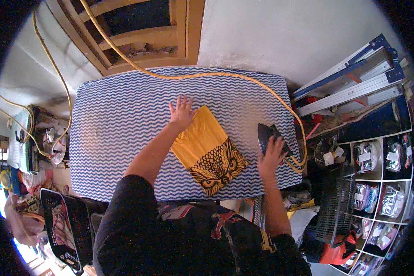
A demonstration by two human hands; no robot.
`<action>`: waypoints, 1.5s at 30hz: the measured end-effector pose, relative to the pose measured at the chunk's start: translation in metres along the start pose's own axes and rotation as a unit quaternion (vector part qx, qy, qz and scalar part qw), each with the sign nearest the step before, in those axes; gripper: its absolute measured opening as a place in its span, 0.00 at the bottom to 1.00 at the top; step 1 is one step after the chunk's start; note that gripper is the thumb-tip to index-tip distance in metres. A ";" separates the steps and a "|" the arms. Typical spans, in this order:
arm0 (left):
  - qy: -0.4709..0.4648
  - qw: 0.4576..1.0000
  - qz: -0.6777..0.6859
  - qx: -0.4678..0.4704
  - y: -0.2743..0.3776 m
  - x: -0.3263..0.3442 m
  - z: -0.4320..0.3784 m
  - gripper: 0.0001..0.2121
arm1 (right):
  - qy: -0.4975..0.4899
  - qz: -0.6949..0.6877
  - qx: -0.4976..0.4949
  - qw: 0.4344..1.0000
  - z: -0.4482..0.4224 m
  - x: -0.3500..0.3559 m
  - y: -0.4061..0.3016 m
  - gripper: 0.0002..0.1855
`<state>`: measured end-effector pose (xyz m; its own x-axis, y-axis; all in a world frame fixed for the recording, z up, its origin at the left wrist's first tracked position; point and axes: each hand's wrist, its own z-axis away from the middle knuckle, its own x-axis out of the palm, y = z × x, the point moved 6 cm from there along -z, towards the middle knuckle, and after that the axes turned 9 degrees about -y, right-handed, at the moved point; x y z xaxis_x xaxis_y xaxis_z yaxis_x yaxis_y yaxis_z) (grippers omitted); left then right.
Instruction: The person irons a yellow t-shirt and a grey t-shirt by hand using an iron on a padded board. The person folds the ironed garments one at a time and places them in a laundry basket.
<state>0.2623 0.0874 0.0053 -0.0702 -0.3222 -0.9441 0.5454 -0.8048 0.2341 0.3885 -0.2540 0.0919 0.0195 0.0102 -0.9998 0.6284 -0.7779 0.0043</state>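
Note:
A folded yellow T-shirt with a black owl-like print lies at a slant on the table covered in blue-and-white zigzag cloth. My left hand has its fingers spread beside the shirt's upper left edge, the thumb side at the fabric. To the right of the shirt, a dark clothes iron rests near the table's right end. My right hand, slightly blurred, is at the iron with its fingers apart. It overlaps part of the iron in view, and its fingers are not closed around the handle.
A yellow cord runs along the table's far side and loops down to the iron. Folded aluminium ladders lean at the right, above a shelf unit of bagged goods. A black plastic basket stands at the lower left.

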 end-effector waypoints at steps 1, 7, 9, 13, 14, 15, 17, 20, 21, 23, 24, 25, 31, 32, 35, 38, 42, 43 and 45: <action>0.031 0.997 0.058 -0.034 -0.006 -0.005 0.005 0.24 | 0.004 0.006 0.049 0.999 -0.019 -0.004 0.021 0.37; 0.163 0.959 0.228 -0.044 -0.059 -0.011 0.084 0.13 | -0.201 -0.109 0.047 0.972 -0.090 0.022 0.075 0.35; 0.112 0.959 0.244 -0.095 -0.079 0.001 0.104 0.10 | -0.204 -0.085 0.005 0.975 -0.099 0.013 0.053 0.35; 0.048 0.943 0.287 -0.163 -0.092 0.022 0.113 0.12 | -0.239 -0.132 -0.081 0.959 -0.104 -0.008 -0.036 0.35; 0.027 0.933 0.315 -0.171 -0.084 0.019 0.111 0.12 | -0.213 -0.154 -0.093 0.960 -0.107 -0.019 -0.061 0.34; 0.029 0.931 0.318 -0.176 -0.082 0.020 0.109 0.12 | -0.185 -0.176 -0.107 0.961 -0.111 -0.027 -0.086 0.34; 0.043 0.950 0.265 -0.161 -0.079 0.022 0.104 0.11 | -0.195 -0.120 -0.090 0.969 -0.129 -0.012 -0.127 0.32; 0.042 0.950 0.254 -0.176 -0.080 0.021 0.102 0.09 | -0.177 -0.140 -0.104 0.969 -0.138 0.019 -0.184 0.30; 0.041 0.949 0.247 -0.190 -0.080 0.021 0.104 0.09 | -0.185 -0.131 -0.100 0.969 -0.134 0.022 -0.202 0.30; 0.065 0.952 0.246 -0.173 -0.078 0.020 0.107 0.09 | -0.125 -0.116 -0.098 0.981 -0.131 0.024 -0.217 0.27; 0.089 0.955 0.241 -0.150 -0.081 0.020 0.110 0.09 | -0.128 -0.119 -0.104 0.979 -0.132 0.025 -0.223 0.26; 0.088 0.955 0.239 -0.154 -0.085 0.023 0.112 0.09 | -0.131 -0.122 -0.109 0.978 -0.134 0.026 -0.227 0.25; 0.142 0.975 0.146 -0.094 -0.076 0.016 0.115 0.08 | -0.097 -0.091 -0.284 0.949 -0.143 0.019 -0.246 0.27; 0.143 0.974 0.146 -0.094 -0.076 0.016 0.116 0.08 | -0.124 -0.085 -0.290 0.945 -0.144 0.018 -0.247 0.27; 0.155 0.977 0.120 -0.080 -0.072 0.015 0.115 0.08 | -0.130 -0.074 -0.242 0.959 -0.147 0.020 -0.242 0.27; 0.158 0.975 0.115 -0.103 -0.076 0.016 0.116 0.10 | -0.122 -0.113 -0.212 0.963 -0.150 0.015 -0.232 0.27; 0.181 0.966 0.166 -0.076 -0.096 0.005 0.133 0.15 | -0.170 -0.141 -0.202 0.954 -0.109 -0.011 -0.228 0.28; 0.194 0.962 0.182 -0.067 -0.095 -0.004 0.138 0.17 | -0.177 -0.151 -0.211 0.949 -0.092 -0.020 -0.225 0.28; 0.182 0.954 0.218 -0.101 -0.105 -0.013 0.154 0.17 | -0.136 -0.139 -0.244 0.950 -0.058 -0.023 -0.228 0.27</action>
<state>0.0776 0.0996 0.0290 0.4733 -0.3807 -0.7944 0.6086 -0.5107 0.6073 0.2896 -0.0406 0.1153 -0.3598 -0.0410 -0.9321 0.8666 -0.3851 -0.3175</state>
